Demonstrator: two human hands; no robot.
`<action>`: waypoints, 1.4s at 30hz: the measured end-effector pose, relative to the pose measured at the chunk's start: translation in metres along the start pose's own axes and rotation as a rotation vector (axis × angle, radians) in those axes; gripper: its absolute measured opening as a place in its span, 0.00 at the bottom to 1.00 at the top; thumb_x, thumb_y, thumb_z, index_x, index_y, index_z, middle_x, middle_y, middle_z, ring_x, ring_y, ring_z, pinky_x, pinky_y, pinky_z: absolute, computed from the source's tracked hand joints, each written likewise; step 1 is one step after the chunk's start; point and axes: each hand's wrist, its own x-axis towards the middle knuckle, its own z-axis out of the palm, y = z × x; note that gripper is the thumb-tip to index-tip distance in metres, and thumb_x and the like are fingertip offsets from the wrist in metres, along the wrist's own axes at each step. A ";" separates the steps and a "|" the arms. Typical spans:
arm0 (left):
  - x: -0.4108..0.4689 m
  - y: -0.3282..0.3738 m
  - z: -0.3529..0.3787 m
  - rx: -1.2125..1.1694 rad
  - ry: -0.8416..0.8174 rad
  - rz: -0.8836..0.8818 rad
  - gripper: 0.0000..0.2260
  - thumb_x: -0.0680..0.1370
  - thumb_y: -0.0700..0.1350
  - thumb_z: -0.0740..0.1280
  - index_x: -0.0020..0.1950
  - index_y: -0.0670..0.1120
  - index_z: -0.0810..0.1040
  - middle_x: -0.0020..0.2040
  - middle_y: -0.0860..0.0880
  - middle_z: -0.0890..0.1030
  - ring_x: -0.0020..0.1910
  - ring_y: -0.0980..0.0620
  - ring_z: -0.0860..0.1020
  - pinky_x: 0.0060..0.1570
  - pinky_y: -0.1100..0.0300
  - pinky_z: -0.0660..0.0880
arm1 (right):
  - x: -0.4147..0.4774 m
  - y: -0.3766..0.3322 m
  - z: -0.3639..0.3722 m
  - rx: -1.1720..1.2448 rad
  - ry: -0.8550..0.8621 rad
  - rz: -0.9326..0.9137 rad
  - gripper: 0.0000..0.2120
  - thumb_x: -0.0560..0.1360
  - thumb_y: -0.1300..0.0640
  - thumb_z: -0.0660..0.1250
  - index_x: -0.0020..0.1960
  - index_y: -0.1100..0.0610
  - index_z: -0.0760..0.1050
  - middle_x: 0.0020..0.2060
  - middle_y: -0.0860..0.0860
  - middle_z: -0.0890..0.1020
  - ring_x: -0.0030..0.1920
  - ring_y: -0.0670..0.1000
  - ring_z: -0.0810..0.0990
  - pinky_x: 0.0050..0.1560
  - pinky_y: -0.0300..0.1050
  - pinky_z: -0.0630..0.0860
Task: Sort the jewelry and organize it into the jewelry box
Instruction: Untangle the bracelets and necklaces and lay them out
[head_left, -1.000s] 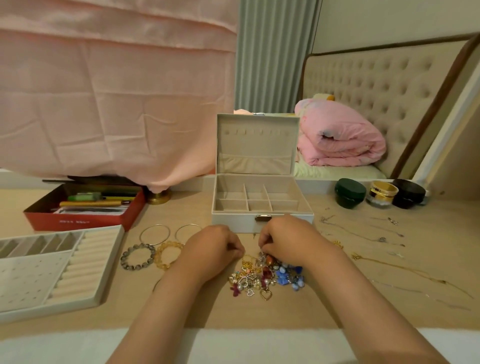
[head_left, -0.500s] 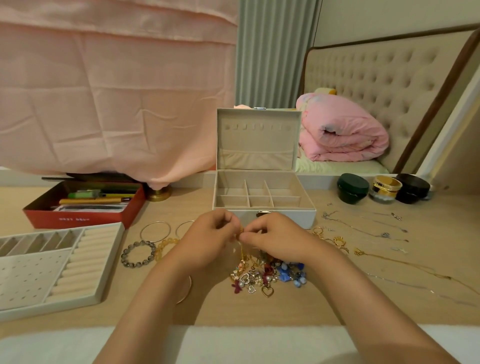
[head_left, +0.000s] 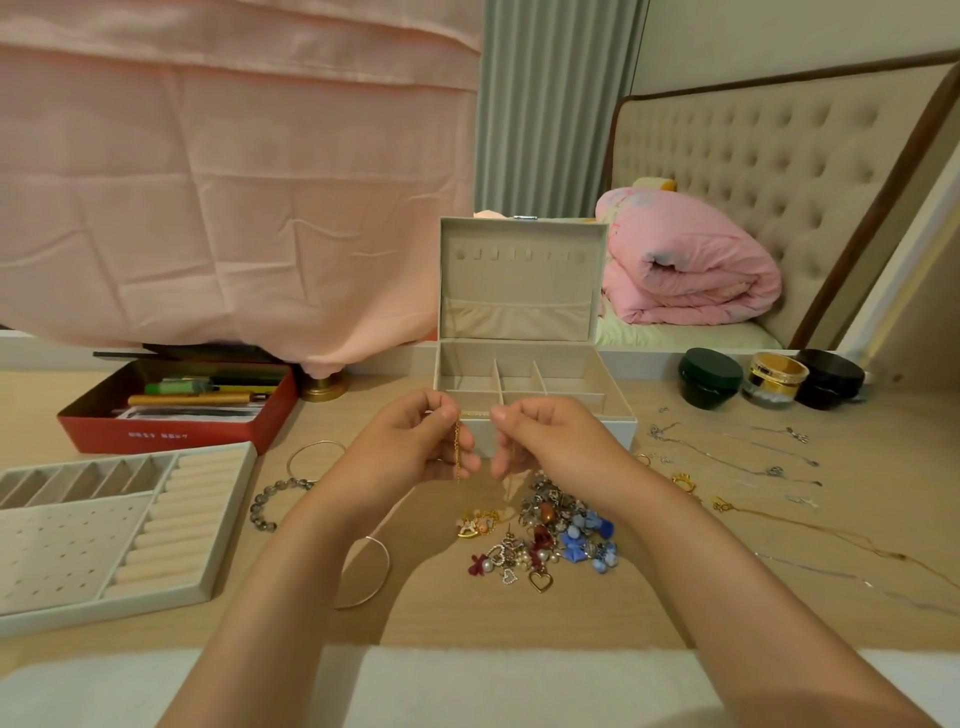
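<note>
1. Jewelry (head_left: 545, 540) lies in a mixed heap on the counter (head_left: 571, 618) nearest the person: hearts, pearls, and blue and red pieces. A thin bangle (head_left: 382, 571) lies to its left.
2. Above the heap, both hands are raised close together but not touching. The left hand (head_left: 415, 447) and the right hand (head_left: 550, 441) each pinch a gold chain (head_left: 457, 449). A short length stretches between them and one end hangs below the left fingers.
3. A divided tray (head_left: 104, 613) sits at the left with a beaded bracelet (head_left: 260, 506) just beside it. Silver necklaces (head_left: 727, 457) and a gold necklace (head_left: 831, 535) lie spread out on the right.
4. Behind the hands, the jewelry box (head_left: 519, 280) stands open with its lid upright.
5. Farther back are a red box (head_left: 171, 434) of pens at the left and three jars (head_left: 709, 376) at the right. A pink quilt (head_left: 685, 270) lies on the bed.
</note>
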 end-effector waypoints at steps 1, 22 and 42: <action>0.000 0.001 0.000 0.018 -0.007 0.002 0.07 0.85 0.41 0.58 0.49 0.42 0.71 0.36 0.47 0.78 0.33 0.50 0.78 0.38 0.58 0.78 | 0.000 -0.001 0.000 0.035 0.007 -0.001 0.15 0.84 0.52 0.61 0.41 0.57 0.76 0.27 0.52 0.81 0.33 0.51 0.80 0.47 0.46 0.79; -0.009 0.022 -0.003 -0.263 -0.132 0.128 0.07 0.78 0.45 0.64 0.43 0.42 0.76 0.36 0.47 0.72 0.36 0.50 0.74 0.40 0.60 0.75 | -0.004 0.003 -0.008 -0.353 -0.150 -0.018 0.05 0.77 0.48 0.72 0.52 0.44 0.85 0.44 0.34 0.84 0.43 0.33 0.80 0.48 0.35 0.72; -0.001 0.073 0.045 -0.061 0.098 0.328 0.08 0.83 0.42 0.61 0.48 0.43 0.79 0.47 0.45 0.82 0.46 0.47 0.82 0.49 0.55 0.80 | -0.029 0.009 0.008 0.263 -0.224 0.064 0.05 0.83 0.57 0.63 0.57 0.57 0.71 0.37 0.53 0.82 0.42 0.54 0.82 0.56 0.53 0.79</action>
